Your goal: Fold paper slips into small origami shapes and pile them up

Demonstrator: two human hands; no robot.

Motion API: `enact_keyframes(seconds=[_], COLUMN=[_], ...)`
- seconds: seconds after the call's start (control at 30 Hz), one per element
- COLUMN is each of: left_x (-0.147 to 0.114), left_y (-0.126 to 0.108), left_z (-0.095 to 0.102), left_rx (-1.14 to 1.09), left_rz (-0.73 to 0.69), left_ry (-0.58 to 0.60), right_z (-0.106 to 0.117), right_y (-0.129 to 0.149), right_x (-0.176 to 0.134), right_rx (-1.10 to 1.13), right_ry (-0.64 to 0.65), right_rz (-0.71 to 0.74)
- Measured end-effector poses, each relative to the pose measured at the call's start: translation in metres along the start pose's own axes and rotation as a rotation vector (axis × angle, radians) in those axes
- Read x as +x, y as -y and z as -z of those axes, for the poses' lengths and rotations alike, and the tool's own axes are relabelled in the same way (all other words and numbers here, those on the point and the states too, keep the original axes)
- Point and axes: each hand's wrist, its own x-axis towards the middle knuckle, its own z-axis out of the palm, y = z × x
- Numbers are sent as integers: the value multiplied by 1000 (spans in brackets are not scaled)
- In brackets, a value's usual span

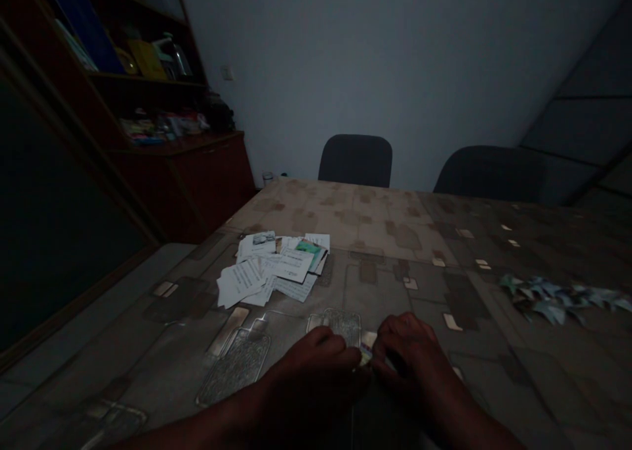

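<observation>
Cabinet (214,183): dark red, against the wall at far left, its shelves loaded.
Cards (292,266): loose pile on the counter (301,203), overlapping, mostly white with print, one partly green. Probably light and fairly stiff, apt to slide over one another; best lifted by an edge that sticks out.
Left hand (323,359): fingers curled, pinching the left end of a small slip.
Slip (366,356): between the two hands at the near side of the counter, only a coloured sliver showing (poor light, most of it covered). Looks like paper; likely very light, soft, easily creased or torn. Hold by opposite edges, fingertips only, little pull.
Right hand (409,348): bent, thumb and fingertips closed on the slip's right end.
Folded pieces (553,310): pointed, pale, paper-like, bunched at far right, well apart from the hands. Probably springy, easily crushed; take one at a time by a firm fold.
</observation>
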Motion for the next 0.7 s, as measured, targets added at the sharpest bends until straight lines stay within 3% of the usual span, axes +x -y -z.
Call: enact_keyframes(seconds=[0.3, 0.53, 0.7], left_x=[-15, -18, -11], left_y=[-1, 4, 2], left_z=[2, 2, 10], left_rx=[27, -93, 32], left_rz=[-64, 150, -56], left_ry=[23, -55, -13], right_z=[4, 5, 3], right_y=[4, 2, 0], right_x=[0, -1, -1], right_rx=[-31, -46, -38], right_ry=[23, 57, 45], right_rz=[29, 48, 52])
